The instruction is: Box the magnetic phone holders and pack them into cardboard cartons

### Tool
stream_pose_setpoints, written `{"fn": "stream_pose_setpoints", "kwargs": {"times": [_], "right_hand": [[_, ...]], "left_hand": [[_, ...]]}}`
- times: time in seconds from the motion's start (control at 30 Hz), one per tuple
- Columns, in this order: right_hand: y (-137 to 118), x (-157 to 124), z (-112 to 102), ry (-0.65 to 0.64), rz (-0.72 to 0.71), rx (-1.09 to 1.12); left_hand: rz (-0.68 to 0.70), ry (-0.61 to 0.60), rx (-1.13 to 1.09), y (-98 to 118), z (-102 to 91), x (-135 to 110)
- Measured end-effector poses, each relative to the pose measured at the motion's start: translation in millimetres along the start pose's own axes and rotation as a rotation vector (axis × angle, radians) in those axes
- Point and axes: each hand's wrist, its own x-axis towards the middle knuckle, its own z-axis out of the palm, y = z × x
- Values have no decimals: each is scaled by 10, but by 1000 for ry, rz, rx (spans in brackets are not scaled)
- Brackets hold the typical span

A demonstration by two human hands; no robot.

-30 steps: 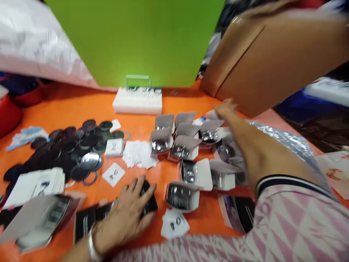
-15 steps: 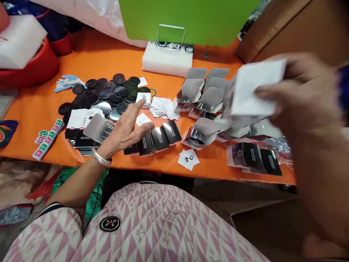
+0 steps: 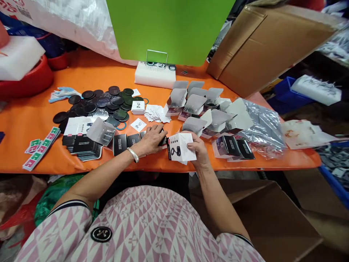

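My right hand (image 3: 198,148) grips a small white product box (image 3: 180,147) with a black picture on its side, held just above the front edge of the orange table (image 3: 35,120). My left hand (image 3: 151,138) rests palm down with curled fingers on a row of small black boxes (image 3: 125,141) beside it. Open silver-lined boxes (image 3: 200,107) stand in a cluster just beyond both hands. A pile of black round discs (image 3: 100,103) lies to the left, with small white cards (image 3: 156,112) between the discs and the open boxes.
A green board (image 3: 169,29) stands at the back with a white foam block (image 3: 155,74) before it. A large cardboard box (image 3: 261,43) sits back right, a clear plastic bag (image 3: 264,125) at right. Stacked black leaflets (image 3: 81,143) and green-red stickers (image 3: 40,147) lie at left. A red tub (image 3: 27,78) stands far left.
My right hand has come down from close to the camera to the table's front edge, with the white box now closed in it. My left hand has dropped from raised and open onto the black boxes.
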Motion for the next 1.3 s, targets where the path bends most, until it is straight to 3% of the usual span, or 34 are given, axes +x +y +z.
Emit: {"fn": "stream_pose_setpoints", "kwargs": {"times": [0.3,0.4,0.53,0.63,0.73,0.87,0.97,1.1,1.2,1.3], "right_hand": [[53,119,-131,18,-156,-175],[50,151,-125,40,-159,-140],[-4,165,-1,129,-144,-46],[-14,169,140,94,-165,-118],[30,128,183,100,-188,-201],[49,-77,122,273,-396,-460],[41,-268,159,254,-607,-757],[194,-375,206,243,-686,-953],[394,-347,106,320,-661,-944],[524,-319,-3,335,-639,-951]], "left_hand": [[53,11,-53,-49,33,-45],[49,35,-163,-65,-19,-56],[-40,165,-654,32,-201,-22],[-106,92,-1172,175,-343,51],[-244,26,-1478,242,-437,131],[-581,180,-1409,247,-558,175],[-614,263,-1157,352,-628,171],[-564,130,-1061,578,-578,177],[-502,-13,-1151,646,-425,195],[-490,-40,-1262,625,-279,186]]}}
